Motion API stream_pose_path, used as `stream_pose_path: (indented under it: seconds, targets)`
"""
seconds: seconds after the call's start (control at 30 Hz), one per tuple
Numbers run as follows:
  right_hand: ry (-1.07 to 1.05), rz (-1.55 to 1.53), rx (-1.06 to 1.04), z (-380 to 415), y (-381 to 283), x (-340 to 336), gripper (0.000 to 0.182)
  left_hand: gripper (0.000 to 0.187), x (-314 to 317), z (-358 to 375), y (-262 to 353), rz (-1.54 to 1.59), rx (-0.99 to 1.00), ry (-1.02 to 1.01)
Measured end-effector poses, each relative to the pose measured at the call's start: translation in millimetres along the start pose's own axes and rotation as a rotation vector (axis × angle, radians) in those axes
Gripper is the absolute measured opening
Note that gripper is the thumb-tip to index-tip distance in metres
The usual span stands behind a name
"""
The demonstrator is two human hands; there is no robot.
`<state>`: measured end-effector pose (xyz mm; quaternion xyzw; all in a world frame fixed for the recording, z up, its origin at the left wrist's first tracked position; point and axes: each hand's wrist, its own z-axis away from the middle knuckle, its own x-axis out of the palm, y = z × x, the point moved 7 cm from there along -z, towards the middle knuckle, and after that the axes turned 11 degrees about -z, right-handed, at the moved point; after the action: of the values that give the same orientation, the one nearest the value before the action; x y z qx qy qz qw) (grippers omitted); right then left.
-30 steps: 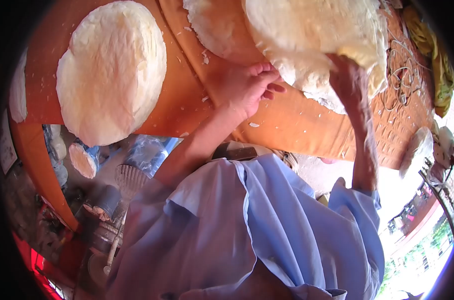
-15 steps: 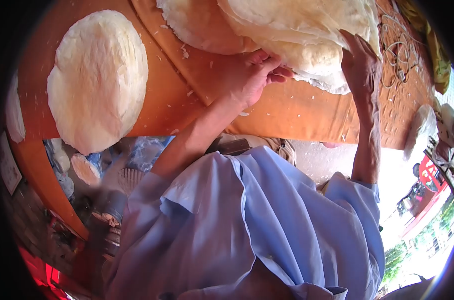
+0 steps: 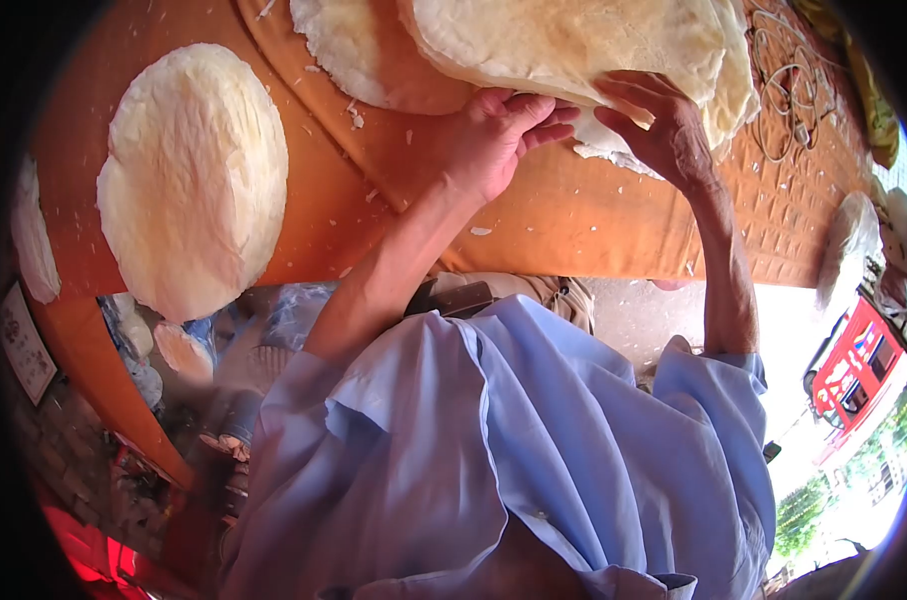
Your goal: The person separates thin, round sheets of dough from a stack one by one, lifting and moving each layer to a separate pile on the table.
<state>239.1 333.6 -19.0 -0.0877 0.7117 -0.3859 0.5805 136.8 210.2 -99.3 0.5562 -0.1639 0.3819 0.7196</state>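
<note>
Several thin, pale round flatbreads (image 3: 584,45) lie in a loose, overlapping stack at the top of the view. At the stack's near edge is my left hand (image 3: 504,140), palm turned up. Its thumb and curled fingers close on the edge of the flatbread, with some fingertips partly hidden. My right hand (image 3: 664,130) is at the near right side of the stack. Its fingers rest on the top flatbread while the thumb stands apart below them, leaving a gap. Ragged white edges of lower sheets show between the two hands.
A single oval flatbread (image 3: 194,180) overhangs the orange tabletop (image 3: 574,225) at left. White crumbs dot the cloth. A tangled cable (image 3: 789,95) lies at the right, and a plastic-like bundle (image 3: 849,245) sits at the table's right corner. A red vehicle (image 3: 859,375) stands outside.
My right hand has moved left from the stack's right side, its thumb now apart from the fingers. My left hand has shifted slightly up and left. The top flatbread now lies more evenly.
</note>
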Motion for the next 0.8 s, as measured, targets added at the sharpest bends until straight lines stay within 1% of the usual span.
stream_pose_path:
  seconds: [0.07,0.17,0.27,0.33,0.43,0.53,0.57,0.63,0.67,0.77,0.8]
  targets:
    - [-0.019,-0.031,0.021,-1.3,1.5,-2.5,0.031,0.02,-3.6,-2.4,-1.4,0.004,-0.005,0.068]
    - [-0.029,-0.067,0.047,-1.2,2.3,-3.8,0.032,0.017,-1.4,-0.8,4.8,0.042,0.107,-0.011]
    - [-0.035,-0.072,0.065,-0.1,5.7,-2.8,0.035,0.013,-10.2,-2.8,-2.2,0.082,0.125,0.017]
    - [-0.021,-0.079,0.074,0.4,9.2,-2.6,0.036,0.012,-10.4,-3.9,-0.5,0.047,0.119,0.039]
    - [-0.048,-0.244,0.151,-0.7,15.8,-5.1,0.033,0.01,-3.1,-2.8,7.6,0.012,0.118,0.032]
    - [0.008,-0.228,0.117,-1.2,8.6,-5.3,0.028,0.013,-3.3,-3.4,7.0,-0.02,0.126,0.029]
    - [0.049,-0.14,0.077,-2.1,3.6,-5.1,0.028,0.014,-4.1,-4.3,6.5,-0.031,0.13,0.032]
    - [0.13,0.034,-0.001,-3.5,-9.0,4.4,0.028,0.02,-6.0,-6.6,6.1,-0.059,0.073,0.063]
    - [0.209,0.114,-0.071,-3.7,-19.6,11.5,0.029,0.022,-6.8,-6.7,6.5,-0.074,0.043,0.08]
    - [0.164,0.241,-0.081,-10.3,-21.2,28.1,0.027,0.024,-13.1,-6.4,7.1,-0.031,-0.055,0.288]
    - [0.172,0.184,-0.069,-13.9,-20.3,21.7,0.024,0.026,-14.6,-8.3,6.3,-0.013,-0.062,0.282]
